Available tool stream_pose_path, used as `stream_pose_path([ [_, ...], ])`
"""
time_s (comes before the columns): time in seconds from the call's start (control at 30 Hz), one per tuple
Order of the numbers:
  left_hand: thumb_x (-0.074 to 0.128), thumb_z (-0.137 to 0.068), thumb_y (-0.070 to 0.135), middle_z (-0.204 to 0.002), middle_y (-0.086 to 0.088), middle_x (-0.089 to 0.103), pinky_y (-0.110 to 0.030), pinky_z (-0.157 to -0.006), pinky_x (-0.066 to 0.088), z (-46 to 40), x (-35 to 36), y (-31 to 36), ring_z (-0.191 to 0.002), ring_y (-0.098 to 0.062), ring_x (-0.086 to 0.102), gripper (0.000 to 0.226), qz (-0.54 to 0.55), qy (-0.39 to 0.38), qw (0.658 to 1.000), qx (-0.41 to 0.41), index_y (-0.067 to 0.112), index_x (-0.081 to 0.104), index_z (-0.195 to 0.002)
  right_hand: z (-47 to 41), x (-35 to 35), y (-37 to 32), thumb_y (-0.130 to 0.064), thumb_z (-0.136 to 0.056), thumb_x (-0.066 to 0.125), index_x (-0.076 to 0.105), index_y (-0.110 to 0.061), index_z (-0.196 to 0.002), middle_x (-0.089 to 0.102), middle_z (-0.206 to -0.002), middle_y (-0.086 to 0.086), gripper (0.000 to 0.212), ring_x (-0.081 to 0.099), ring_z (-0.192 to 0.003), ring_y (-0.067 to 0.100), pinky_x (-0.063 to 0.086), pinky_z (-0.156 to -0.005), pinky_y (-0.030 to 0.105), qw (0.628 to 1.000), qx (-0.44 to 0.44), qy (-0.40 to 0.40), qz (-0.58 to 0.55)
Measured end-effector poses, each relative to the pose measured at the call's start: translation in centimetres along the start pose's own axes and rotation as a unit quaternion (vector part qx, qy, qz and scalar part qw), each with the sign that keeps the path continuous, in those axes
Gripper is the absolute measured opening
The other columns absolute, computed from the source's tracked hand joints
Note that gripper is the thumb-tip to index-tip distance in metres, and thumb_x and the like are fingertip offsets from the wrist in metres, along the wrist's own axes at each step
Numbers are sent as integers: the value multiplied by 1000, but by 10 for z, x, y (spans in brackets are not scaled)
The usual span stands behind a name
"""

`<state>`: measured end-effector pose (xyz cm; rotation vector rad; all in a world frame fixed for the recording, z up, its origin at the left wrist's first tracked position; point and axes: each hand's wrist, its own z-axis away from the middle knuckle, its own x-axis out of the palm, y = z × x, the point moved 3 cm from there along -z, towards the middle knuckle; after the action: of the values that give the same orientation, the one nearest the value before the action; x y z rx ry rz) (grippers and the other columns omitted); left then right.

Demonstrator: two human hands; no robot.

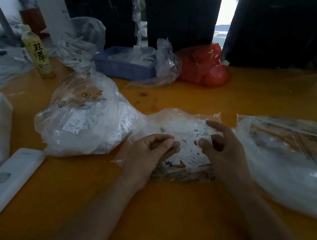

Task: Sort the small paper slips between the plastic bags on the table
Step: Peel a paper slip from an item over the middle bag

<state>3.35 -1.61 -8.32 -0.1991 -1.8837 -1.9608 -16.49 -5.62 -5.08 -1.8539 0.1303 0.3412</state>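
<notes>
Orange-yellow tabletop (pixel 157 215) carries three clear plastic bags of paper slips. Both forearms reach forward over the middle bag (pixel 182 124). The left hand (pixel 147 154) lies knuckles up, fingers curled, pinching the bag's film. The right hand (pixel 223 152) hovers with fingers half bent, thumb and forefinger nipping a white slip (pixel 203 135) marked SX. The left bag (pixel 81 119) and right bag (pixel 293 164) flank them.

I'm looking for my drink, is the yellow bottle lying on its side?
No, the yellow bottle stands upright at the far left of the table, beside a clear bag.
</notes>
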Motion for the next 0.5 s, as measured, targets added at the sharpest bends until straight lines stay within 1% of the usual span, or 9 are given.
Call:
stream_pose_path([
  [0.03, 76, -93, 8, -105, -19, 80, -26, -84, 63, 0, 0, 0, -102, -30, 79, 14, -3, 6, 1000, 0, 8, 77, -107, -1, 0, 1, -27, -95, 70, 51, -34, -132, 63, -66, -9, 42, 56, -56, 8, 46, -54, 19, 1000, 10, 2, -12],
  [0.1, 78, -90, 5, -103, -17, 81, -26, -81, 63, -1, -2, 0, -100, -28, 79, 14, -21, 17, 1000, 4, 10, 79, -103, -1, 0, 4, -27, -95, 71, 51, -31, -126, 71, -76, -18, 38, 67, -69, 2, 51, -61, 13, 999, 32, -4, -13],
  [0.17, 79, -90, 5, -103, -14, 81, -26, -77, 63, -1, -2, -1, -100, -24, 79, 14, -37, 17, 999, 8, 12, 79, -102, 0, 0, 5, -26, -95, 71, 58, -27, -117, 75, -88, -18, 26, 71, -81, -2, 58, -69, 17, 999, 45, -21, -5],
  [0.2, 80, -88, 6, -104, -13, 81, -26, -76, 64, -1, -2, 0, -101, -23, 79, 15, -39, 15, 999, 8, 13, 79, -102, 0, 1, 5, -25, -95, 71, 62, -26, -113, 75, -90, -17, 19, 71, -82, -2, 59, -71, 20, 998, 47, -27, -11],
  [0.27, 80, -87, 6, -105, -13, 81, -25, -77, 63, -1, -2, 0, -103, -23, 79, 17, -32, 12, 999, 7, 11, 78, -104, 1, 1, 3, -28, -96, 70, 68, -27, -100, 71, -80, -17, 4, 66, -68, -2, 54, -63, 18, 999, 29, -31, -4],
  [0.3, 78, -88, 4, -105, -14, 81, -24, -79, 63, -1, -2, 0, -103, -24, 79, 18, -26, 11, 1000, 6, 9, 77, -105, 1, 0, 2, -31, -97, 68, 69, -29, -93, 67, -73, -14, 5, 59, -60, 3, 48, -56, 20, 1000, 15, -26, 6],
  [0.33, 78, -89, 2, -105, -16, 81, -24, -81, 63, 0, -1, 0, -104, -25, 79, 18, -20, 10, 1000, 6, 7, 77, -106, 2, 1, 0, -35, -98, 65, 69, -32, -88, 66, -71, -7, 11, 56, -58, 13, 46, -54, 28, 1000, 6, -15, 13],
  [0.4, 81, -84, 8, -105, -17, 81, -24, -83, 62, 0, 0, 2, -104, -27, 79, 23, -15, 7, 1000, 7, 7, 77, -107, 2, 0, -2, -39, -100, 61, 66, -39, -88, 68, -80, 6, 13, 60, -70, 29, 50, -62, 44, 1000, -1, 4, 28],
  [0.5, 84, -74, 21, -104, -14, 81, -25, -85, 63, 2, 1, 3, -104, -26, 79, 36, -32, 0, 999, 19, 9, 77, -107, 1, 2, -4, -40, -102, 57, 59, -46, -91, 65, -78, 3, 12, 57, -67, 19, 46, -57, 31, 996, -35, 2, 81],
])
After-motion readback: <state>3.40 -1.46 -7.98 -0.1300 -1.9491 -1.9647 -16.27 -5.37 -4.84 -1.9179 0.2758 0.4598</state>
